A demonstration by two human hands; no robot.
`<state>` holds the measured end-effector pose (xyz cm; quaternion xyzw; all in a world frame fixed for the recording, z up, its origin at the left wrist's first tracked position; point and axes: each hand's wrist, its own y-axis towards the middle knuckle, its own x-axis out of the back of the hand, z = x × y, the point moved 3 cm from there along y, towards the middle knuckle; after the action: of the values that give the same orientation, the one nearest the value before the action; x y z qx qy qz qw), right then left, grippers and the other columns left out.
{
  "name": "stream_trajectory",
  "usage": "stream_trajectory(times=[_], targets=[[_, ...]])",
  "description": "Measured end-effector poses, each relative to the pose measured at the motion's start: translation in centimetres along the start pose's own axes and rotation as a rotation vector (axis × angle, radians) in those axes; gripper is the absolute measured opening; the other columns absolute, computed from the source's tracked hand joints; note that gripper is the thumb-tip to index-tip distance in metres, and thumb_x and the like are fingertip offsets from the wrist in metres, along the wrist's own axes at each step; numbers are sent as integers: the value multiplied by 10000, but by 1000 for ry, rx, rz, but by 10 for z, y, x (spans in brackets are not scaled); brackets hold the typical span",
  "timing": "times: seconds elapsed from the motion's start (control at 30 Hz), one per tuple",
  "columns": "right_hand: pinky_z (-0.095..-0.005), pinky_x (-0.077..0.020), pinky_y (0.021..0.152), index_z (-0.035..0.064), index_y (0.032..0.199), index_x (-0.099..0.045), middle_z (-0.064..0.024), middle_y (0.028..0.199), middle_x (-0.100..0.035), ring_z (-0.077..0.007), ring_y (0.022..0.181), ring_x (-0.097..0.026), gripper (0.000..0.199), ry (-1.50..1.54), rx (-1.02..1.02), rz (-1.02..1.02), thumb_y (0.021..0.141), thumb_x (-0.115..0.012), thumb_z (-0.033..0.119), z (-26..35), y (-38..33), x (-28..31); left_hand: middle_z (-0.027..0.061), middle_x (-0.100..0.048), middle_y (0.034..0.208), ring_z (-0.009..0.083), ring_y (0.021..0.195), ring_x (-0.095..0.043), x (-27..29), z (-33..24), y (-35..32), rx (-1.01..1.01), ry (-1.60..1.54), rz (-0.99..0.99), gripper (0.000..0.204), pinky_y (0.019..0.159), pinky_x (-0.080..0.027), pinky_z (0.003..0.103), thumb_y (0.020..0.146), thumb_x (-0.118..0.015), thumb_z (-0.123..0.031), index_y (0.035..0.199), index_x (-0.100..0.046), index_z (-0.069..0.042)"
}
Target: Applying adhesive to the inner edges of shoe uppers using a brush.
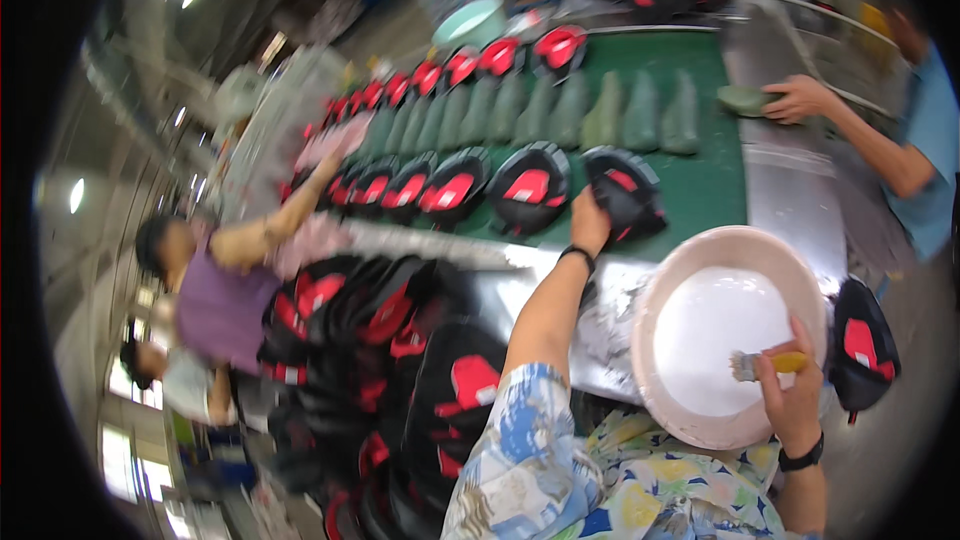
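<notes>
My left hand (590,222) grips the near edge of a black shoe upper (628,202) with a red inside, at the near right of a green belt (715,180). Between the fingers of my right hand (793,395) is a brush (788,362) with a yellow handle and pale bristles pointing left. It is over a pale pink basin (648,380) that holds white liquid (710,330). Whether the bristles touch the liquid, I cannot tell. Another black and red upper (532,188) lies on the belt just left of my left hand.
Several green shoe lasts (570,110) line the belt, with rows of uppers on both sides. A heap of uppers (400,360) is at my left, and one upper (862,345) right of the basin. A co-worker's hand (797,100) holds a last (745,100); another person (225,285) reaches in from the left.
</notes>
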<state>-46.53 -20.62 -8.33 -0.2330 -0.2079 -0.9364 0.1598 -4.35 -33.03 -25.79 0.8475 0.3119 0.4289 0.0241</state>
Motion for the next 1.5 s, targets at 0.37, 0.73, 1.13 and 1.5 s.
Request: stream_trajectory(times=[0.37,0.73,1.13,1.5], targets=[[-316,-488,718,-41,1336,-452,-88,804,-625,-205,744,-621,562,6,117,-18,812,-652,-14,13,18,-1,194,-351,1440,388,1357,-299,337,-31,-64,-209,969,192,1116,1070,-230,589,457,-870,-380,1427,-362,-165],[-320,-499,680,-31,1344,-440,-100,746,-627,-238,679,-620,578,86,237,93,807,-651,-8,16,14,-10,161,-567,930,350,905,-561,414,47,-155,-82,975,-106,415,746,-471,465,646,-697,-208,1010,-599,-34],[-275,-476,711,16,1392,-429,-38,751,-589,-139,708,-585,597,71,252,68,835,-644,3,23,3,-10,143,-610,917,309,858,-629,277,-85,-177,-364,754,425,244,757,-515,416,754,-614,-125,990,-623,-65],[-264,-443,799,22,1403,-420,-28,765,-554,-130,761,-549,582,34,187,52,854,-614,9,-5,8,-4,239,-498,1333,346,1258,-476,459,34,-182,162,508,483,858,1051,-391,354,645,-507,146,1453,-327,-79]])
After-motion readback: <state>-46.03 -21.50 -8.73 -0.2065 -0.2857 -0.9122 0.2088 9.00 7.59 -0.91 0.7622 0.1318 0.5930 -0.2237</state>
